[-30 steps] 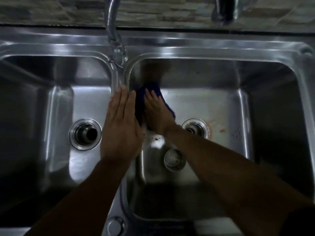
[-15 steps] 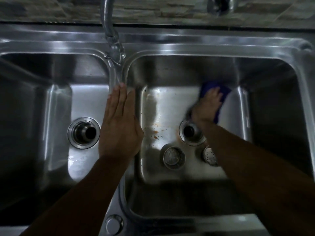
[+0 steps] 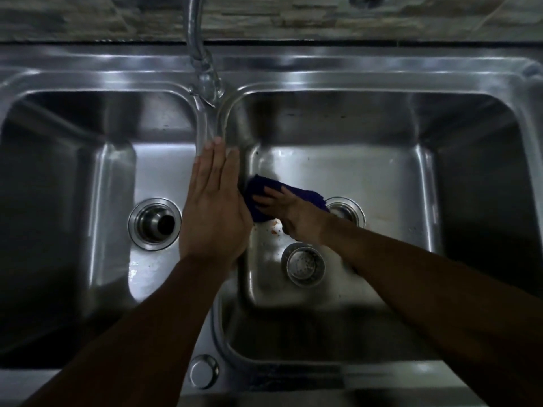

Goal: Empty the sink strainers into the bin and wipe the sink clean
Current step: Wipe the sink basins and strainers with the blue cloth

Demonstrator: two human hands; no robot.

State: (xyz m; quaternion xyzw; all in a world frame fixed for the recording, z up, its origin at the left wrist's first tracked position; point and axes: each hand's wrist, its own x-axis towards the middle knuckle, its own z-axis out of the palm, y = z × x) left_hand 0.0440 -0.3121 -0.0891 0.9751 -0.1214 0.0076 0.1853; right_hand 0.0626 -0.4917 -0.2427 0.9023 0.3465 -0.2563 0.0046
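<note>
The left hand [image 3: 214,212] lies flat, fingers straight, on the divider of the steel sink [image 3: 293,74], grasping nothing. Just to its right, the right hand [image 3: 289,208] presses a dark blue cloth [image 3: 258,185] onto the basin floor with flat, spread fingers. A loose strainer [image 3: 303,263] sits just nearer than the right wrist.

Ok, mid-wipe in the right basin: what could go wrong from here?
1. Orange residue lies beside the blue cloth under the right hand, near the uncovered right drain; a stroke that way may push bits down it.
2. The loose strainer basket sits on the basin floor close to the right forearm; a sweep may knock it over.
3. The left hand rests flat on the shiny divider and might slip.
</note>
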